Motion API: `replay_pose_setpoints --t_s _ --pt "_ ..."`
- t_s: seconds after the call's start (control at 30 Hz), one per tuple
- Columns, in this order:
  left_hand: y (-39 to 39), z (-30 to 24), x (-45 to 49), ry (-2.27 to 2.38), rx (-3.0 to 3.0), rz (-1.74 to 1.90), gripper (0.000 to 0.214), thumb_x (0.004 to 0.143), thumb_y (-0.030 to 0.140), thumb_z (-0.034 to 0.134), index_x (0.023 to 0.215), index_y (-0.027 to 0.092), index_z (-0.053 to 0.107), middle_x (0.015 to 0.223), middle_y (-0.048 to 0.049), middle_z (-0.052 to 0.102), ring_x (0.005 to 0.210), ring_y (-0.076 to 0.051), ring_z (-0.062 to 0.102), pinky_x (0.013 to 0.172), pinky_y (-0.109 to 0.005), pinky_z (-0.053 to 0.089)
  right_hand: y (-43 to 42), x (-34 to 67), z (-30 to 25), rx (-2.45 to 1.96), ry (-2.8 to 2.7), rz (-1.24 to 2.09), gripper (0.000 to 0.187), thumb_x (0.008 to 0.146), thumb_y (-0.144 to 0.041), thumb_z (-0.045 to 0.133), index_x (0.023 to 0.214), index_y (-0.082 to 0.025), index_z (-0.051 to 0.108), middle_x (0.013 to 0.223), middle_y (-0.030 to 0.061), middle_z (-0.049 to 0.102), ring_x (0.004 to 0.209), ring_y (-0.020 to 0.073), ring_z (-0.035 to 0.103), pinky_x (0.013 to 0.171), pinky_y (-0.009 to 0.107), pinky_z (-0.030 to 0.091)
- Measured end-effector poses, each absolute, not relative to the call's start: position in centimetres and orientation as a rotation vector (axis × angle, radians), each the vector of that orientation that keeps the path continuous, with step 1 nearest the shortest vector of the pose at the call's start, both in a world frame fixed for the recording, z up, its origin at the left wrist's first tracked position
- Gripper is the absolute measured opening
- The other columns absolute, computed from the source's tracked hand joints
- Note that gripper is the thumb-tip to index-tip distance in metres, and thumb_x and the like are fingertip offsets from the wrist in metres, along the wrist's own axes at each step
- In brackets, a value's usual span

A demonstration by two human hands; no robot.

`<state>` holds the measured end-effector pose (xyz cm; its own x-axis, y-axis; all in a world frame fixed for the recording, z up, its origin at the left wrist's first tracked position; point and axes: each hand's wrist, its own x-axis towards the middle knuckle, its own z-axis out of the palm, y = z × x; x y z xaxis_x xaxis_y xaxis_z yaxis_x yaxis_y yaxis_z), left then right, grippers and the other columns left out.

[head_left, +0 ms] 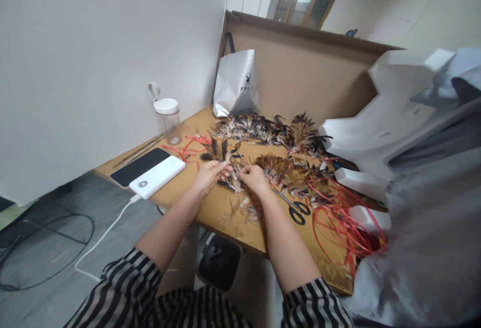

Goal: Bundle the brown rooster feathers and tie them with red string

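Note:
My left hand (209,174) and my right hand (254,178) meet over a small bunch of dark brown and tan feathers (233,180) on the wooden table (225,212). Both hands have their fingers curled and pinched on that bunch. A larger pile of feathers (280,140) spreads across the table just behind them. Black-handled scissors (296,210) lie flat to the right of my right wrist. Red cord (338,222) lies in loose loops further right.
A white power bank (158,176) with a white cable and a black phone (139,166) lie at the table's left edge. A clear jar with a white lid (168,117) and a silver bag (236,85) stand at the back. White foam pieces (376,132) crowd the right.

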<state>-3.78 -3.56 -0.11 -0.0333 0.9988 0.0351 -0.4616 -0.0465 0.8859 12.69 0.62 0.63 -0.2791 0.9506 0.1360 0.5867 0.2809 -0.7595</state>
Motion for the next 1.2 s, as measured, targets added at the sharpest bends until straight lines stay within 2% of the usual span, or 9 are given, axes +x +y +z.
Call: replay_pose_setpoints --t_s 0.17,0.3,0.47,0.63,0.8,1.0,1.07,1.2 --pt "-3.6 -0.2 -3.8 0.828 0.862 1.445 0.028 0.066 0.029 0.068 0.082 0.008 0.066 0.074 -0.0088 0.067 0.053 -0.006 0.056 0.046 -0.015 0.040 0.9 12.9 1.0 -1.242 -1.676 1.046 0.015 0.057 -0.029 0.062 0.057 -0.014 0.059 0.047 -0.0031 0.053 0.042 0.0070 0.041 0.044 0.020 0.032" --pt "-3.4 -0.5 -3.9 0.817 0.866 1.438 0.028 0.066 0.029 0.068 0.083 0.007 0.066 0.075 -0.0094 0.067 0.054 -0.007 0.056 0.047 -0.015 0.041 0.7 13.1 2.0 -1.144 -1.370 1.318 0.022 0.056 -0.034 0.065 0.058 -0.016 0.054 0.040 -0.0059 0.045 0.033 0.0049 0.031 0.035 0.019 0.021" --pt "-3.3 -0.7 -3.9 0.827 0.875 1.413 0.029 0.068 0.031 0.067 0.085 0.008 0.066 0.082 -0.0116 0.068 0.057 -0.008 0.058 0.049 -0.016 0.042 0.6 13.3 2.6 -1.042 -1.158 1.425 0.026 0.052 -0.032 0.070 0.061 -0.017 0.051 0.045 -0.0063 0.047 0.035 0.0041 0.032 0.034 0.017 0.016" --pt "-3.4 -0.7 -3.8 0.803 0.930 1.366 0.028 0.069 0.030 0.065 0.085 0.007 0.066 0.092 -0.0140 0.067 0.064 -0.009 0.061 0.053 -0.016 0.044 0.4 12.8 2.7 -1.041 -1.144 1.307 0.024 0.054 -0.033 0.068 0.059 -0.017 0.051 0.040 -0.0085 0.039 0.035 0.0045 0.028 0.035 0.019 0.018" --pt "-3.6 -0.7 -3.7 0.760 0.956 1.306 0.028 0.069 0.030 0.066 0.085 0.007 0.067 0.097 -0.0157 0.065 0.068 -0.012 0.062 0.055 -0.018 0.046 0.0 11.9 2.3 -1.079 -1.343 1.089 0.019 0.059 -0.034 0.063 0.061 -0.017 0.055 0.048 -0.0055 0.047 0.042 0.0072 0.036 0.043 0.021 0.029" --pt "-3.2 -0.8 -3.8 0.773 0.885 1.442 0.024 0.068 0.028 0.067 0.080 0.008 0.067 0.078 -0.0105 0.068 0.060 -0.009 0.060 0.052 -0.015 0.045 -0.2 11.9 2.0 -1.131 -1.607 0.633 0.014 0.063 -0.031 0.057 0.062 -0.016 0.059 0.061 -0.0002 0.055 0.057 0.0116 0.046 0.056 0.023 0.037" --pt "-3.2 -0.7 -3.7 0.749 0.861 1.447 0.023 0.068 0.027 0.067 0.081 0.008 0.067 0.080 -0.0106 0.068 0.063 -0.009 0.061 0.054 -0.015 0.046 -0.2 11.9 2.1 -1.135 -1.610 0.679 0.016 0.064 -0.031 0.056 0.064 -0.016 0.059 0.060 0.0000 0.055 0.056 0.0118 0.046 0.056 0.023 0.037" --pt "-3.3 -0.6 -3.7 0.749 0.856 1.441 0.022 0.067 0.026 0.068 0.080 0.008 0.066 0.102 -0.0144 0.064 0.071 -0.012 0.063 0.058 -0.018 0.049 -0.2 11.9 2.4 -1.098 -1.493 0.853 0.019 0.063 -0.034 0.059 0.065 -0.016 0.057 0.059 -0.0012 0.053 0.052 0.0102 0.043 0.052 0.022 0.036"
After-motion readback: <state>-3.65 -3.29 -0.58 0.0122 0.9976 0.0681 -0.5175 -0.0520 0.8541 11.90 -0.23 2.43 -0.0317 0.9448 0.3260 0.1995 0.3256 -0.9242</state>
